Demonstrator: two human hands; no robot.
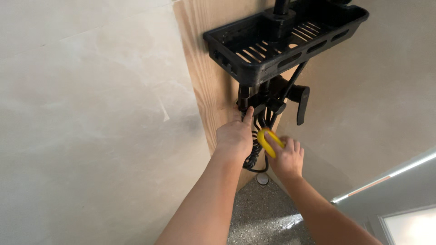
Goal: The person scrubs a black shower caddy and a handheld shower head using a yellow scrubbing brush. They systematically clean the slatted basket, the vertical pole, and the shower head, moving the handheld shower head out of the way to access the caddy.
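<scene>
left hand: fingers pressed on black valve | right hand: fingers clamped on yellow tool | risk: tool may slip, snagging coiled hose

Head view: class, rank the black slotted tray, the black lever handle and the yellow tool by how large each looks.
1. black slotted tray, by far the largest.
2. black lever handle.
3. yellow tool, partly hidden by the right hand, so its rank below the handle is unsure.
</scene>
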